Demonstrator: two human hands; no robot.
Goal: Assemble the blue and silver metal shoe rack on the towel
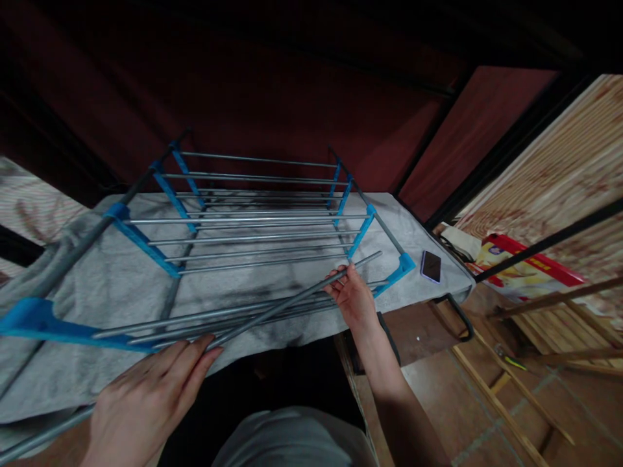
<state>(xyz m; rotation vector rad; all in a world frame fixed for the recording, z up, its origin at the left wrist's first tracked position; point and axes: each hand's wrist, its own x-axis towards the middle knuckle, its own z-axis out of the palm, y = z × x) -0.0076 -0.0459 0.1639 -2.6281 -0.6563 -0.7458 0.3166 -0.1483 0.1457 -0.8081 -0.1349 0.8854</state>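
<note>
A long grey metal tube point(277, 311) slants across the front, from the lower left up to the right. My left hand point(150, 392) is wrapped over its lower part. Further along, my right hand point(354, 298) pinches the tube near its far end, thumb and fingers closed. Behind lies a rack point(248, 220) of grey tubes joined by blue plastic brackets. Its nearest left bracket point(73, 331) and nearest right bracket point(396, 272) sit at the front, with several loose-looking tubes point(233, 316) between them, partly hidden by my hands.
A grey cloth point(272, 347) covers the table under the rack. A phone point(431, 266) lies at its right edge, above a drawer point(423, 334). Dark red panels point(272, 84) stand behind. On the right are a red-yellow box point(525, 266) and wooden frames point(496, 389) on the tiled floor.
</note>
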